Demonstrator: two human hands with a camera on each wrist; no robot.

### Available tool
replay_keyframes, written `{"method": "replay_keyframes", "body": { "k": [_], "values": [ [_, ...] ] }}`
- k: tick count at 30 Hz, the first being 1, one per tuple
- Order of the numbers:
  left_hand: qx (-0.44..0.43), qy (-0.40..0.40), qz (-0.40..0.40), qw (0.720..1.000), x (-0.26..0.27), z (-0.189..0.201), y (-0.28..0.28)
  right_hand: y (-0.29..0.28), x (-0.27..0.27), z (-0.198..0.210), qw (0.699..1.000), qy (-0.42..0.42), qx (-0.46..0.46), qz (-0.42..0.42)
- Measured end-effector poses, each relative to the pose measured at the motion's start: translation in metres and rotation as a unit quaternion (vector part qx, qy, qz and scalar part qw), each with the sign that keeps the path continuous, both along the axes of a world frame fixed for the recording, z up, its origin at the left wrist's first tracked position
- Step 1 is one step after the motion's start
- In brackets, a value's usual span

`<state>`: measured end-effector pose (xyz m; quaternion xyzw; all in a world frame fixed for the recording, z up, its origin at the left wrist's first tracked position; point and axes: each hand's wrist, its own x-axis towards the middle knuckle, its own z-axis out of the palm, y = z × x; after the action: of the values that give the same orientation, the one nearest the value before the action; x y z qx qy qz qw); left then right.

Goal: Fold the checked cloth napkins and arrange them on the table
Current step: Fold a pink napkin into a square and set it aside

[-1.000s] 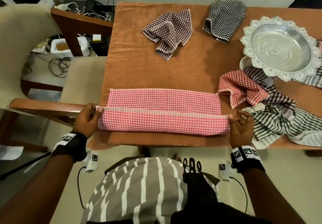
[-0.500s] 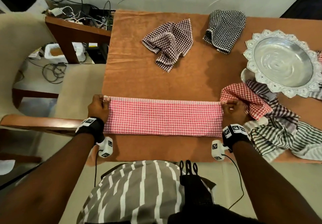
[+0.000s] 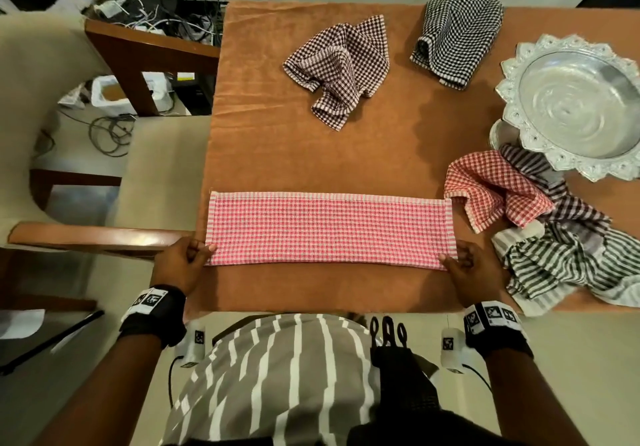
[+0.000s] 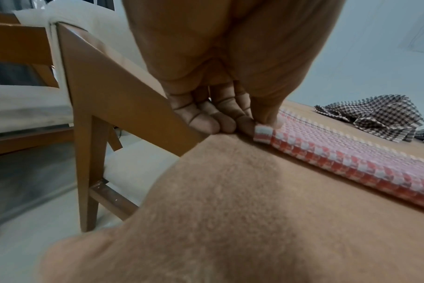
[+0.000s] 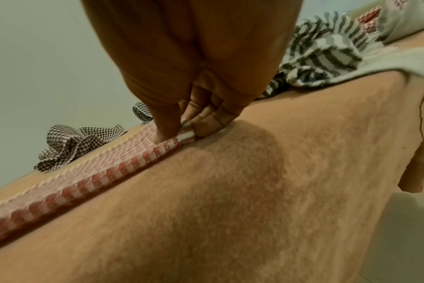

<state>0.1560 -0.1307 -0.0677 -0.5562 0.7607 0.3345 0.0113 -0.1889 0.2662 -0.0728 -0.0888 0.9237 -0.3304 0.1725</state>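
A pink checked napkin [image 3: 329, 229] lies folded into a long strip near the front of the table [image 3: 311, 154]. My left hand [image 3: 199, 253] pinches its near left corner [image 4: 263, 132] between thumb and fingers. My right hand [image 3: 453, 261] pinches the near right corner [image 5: 185, 137] the same way. Crumpled napkins lie further off: a brown checked one [image 3: 341, 67], a black checked one [image 3: 457, 38] and a red checked one [image 3: 495, 189].
A silver bowl with a scalloped rim [image 3: 571, 102] stands at the right. Striped cloths [image 3: 568, 255] are heaped below it, close to my right hand. A wooden chair with a cream cushion [image 3: 104, 182] stands against the table's left edge.
Both hands carried the napkin's near edge up to the far edge, folding it in half. They then came back to the near fold and pinch its corners.
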Motion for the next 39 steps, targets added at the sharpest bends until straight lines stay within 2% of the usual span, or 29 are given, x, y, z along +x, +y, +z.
{"method": "replay_keyframes", "body": {
  "k": [5,7,9,10,12,14,16,18,20,23,29,32,36,39],
  "values": [
    [-0.015,-0.029,-0.015,0.999,0.011,-0.003,0.006,0.004,0.003,0.002,1.000,0.015,-0.007,0.002],
    [-0.059,-0.014,-0.017,0.998,0.013,-0.003,0.006,0.006,0.006,0.004,0.997,0.067,0.008,0.028],
    [-0.143,0.000,-0.070,0.987,0.010,-0.003,0.007,0.002,0.009,0.005,0.982,0.154,0.055,0.090],
    [-0.170,0.006,-0.107,0.980,0.004,-0.005,0.008,-0.008,0.012,0.009,0.976,0.171,0.055,0.125],
    [-0.164,0.022,-0.200,0.966,-0.017,-0.008,0.017,-0.043,0.028,0.016,0.964,0.146,0.051,0.218],
    [-0.140,0.024,-0.312,0.939,-0.048,-0.017,0.034,-0.092,0.053,0.014,0.933,0.109,0.085,0.333],
    [-0.119,0.001,-0.394,0.911,-0.077,-0.025,0.055,-0.140,0.081,0.004,0.887,0.104,0.112,0.436],
    [-0.107,-0.039,-0.420,0.900,-0.091,-0.033,0.070,-0.170,0.099,-0.012,0.840,0.112,0.149,0.509],
    [-0.125,-0.057,-0.415,0.899,-0.089,-0.042,0.072,-0.176,0.098,-0.027,0.820,0.107,0.183,0.532],
    [-0.145,-0.061,-0.381,0.911,-0.071,-0.048,0.063,-0.151,0.076,-0.036,0.844,0.125,0.168,0.494],
    [-0.168,-0.057,-0.315,0.932,-0.029,-0.050,0.041,-0.064,0.012,-0.046,0.901,0.147,0.188,0.363],
    [-0.178,-0.070,-0.304,0.933,-0.028,-0.049,0.042,-0.034,-0.004,-0.049,0.913,0.150,0.204,0.321],
    [-0.195,-0.096,-0.259,0.941,-0.026,-0.045,0.044,-0.022,-0.005,-0.052,0.928,0.152,0.198,0.275],
    [-0.170,-0.098,-0.231,0.953,-0.023,-0.047,0.041,-0.022,-0.003,-0.054,0.925,0.160,0.215,0.270]
  ]
}}
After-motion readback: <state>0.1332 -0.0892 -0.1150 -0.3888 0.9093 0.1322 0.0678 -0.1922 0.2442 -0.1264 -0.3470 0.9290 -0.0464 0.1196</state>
